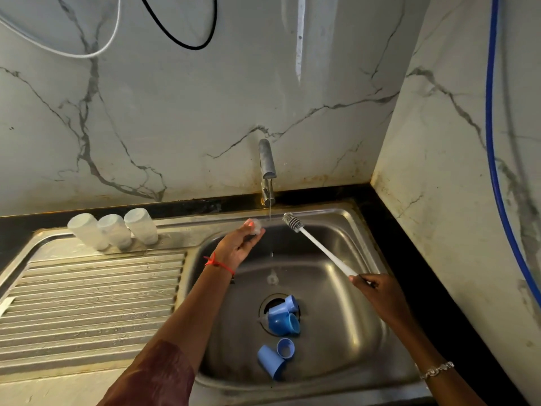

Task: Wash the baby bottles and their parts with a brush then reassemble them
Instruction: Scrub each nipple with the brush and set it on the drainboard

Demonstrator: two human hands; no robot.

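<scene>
Head view: left hand [237, 248] pinches clear bottle part [256, 227], right hand [378, 292] grips brush [320, 248]

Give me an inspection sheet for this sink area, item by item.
Surface: steel sink with ribbed draining board.
Job's things: three clear bottles in a row at the board's back; blue parts lie in the basin around the drain.
Clutter: white scrap at the board's left edge.
Hands: left hand pinches a small clear part beside the water stream; right hand grips the brush.
Cables: white cable, black cable, blue hose on the walls.
Surroundings: running tap, black counter.
</scene>
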